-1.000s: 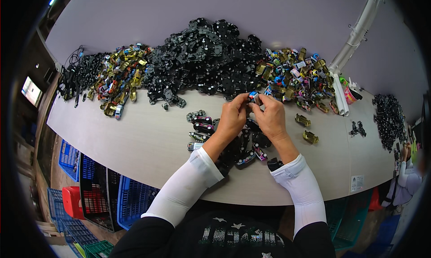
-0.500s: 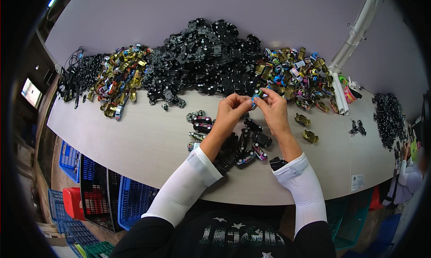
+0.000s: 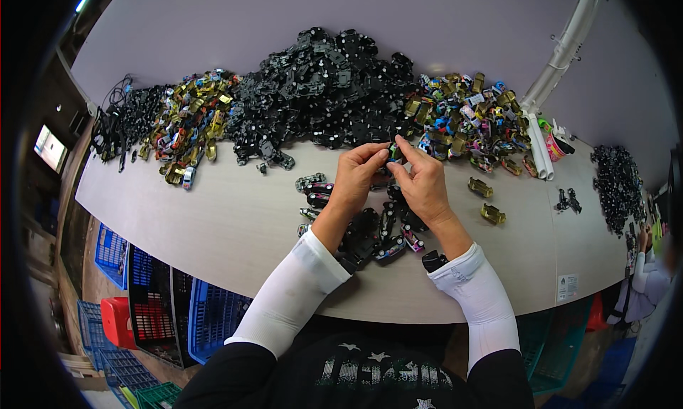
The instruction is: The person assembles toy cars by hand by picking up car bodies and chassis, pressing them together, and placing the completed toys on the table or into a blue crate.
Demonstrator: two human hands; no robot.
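The tiny toy car pinched between the fingers is green and blue. Just behind the grip, the big pile of car bottoms is black, and the car tops beside it are gold, pink and blue. Both sleeves are white.

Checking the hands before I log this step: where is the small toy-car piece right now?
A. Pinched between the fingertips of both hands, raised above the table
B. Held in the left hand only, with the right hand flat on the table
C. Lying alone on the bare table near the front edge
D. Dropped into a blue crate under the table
A: the left hand and right hand meet fingertip to fingertip on the small toy-car piece, above the row of toy cars on the table.
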